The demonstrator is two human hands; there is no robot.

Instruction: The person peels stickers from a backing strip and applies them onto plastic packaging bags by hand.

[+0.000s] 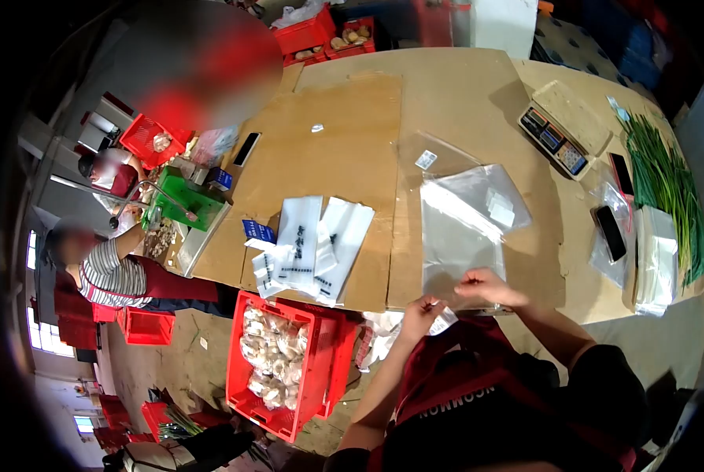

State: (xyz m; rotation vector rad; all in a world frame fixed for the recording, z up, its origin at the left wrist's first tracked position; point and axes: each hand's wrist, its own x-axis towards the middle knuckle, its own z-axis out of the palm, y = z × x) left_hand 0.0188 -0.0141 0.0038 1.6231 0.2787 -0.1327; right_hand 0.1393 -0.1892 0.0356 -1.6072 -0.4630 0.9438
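Note:
My left hand point(423, 317) is closed near the table's front edge, beside a small white label sheet point(443, 321). Just to its right, my right hand point(482, 286) has its fingers pinched together over the lower edge of a clear plastic bag point(460, 256); whatever is between them is too small to make out. More clear bags with white labels point(500, 208) lie beyond my hands. Printed plastic bags point(298, 236) are spread out to the left on the cardboard.
A red crate of bagged produce point(271, 354) stands below the table's front edge. A scale point(556, 141), phones point(608, 233) and green stalks point(663, 181) lie on the right. Another person point(116, 271) in a striped top works at the left.

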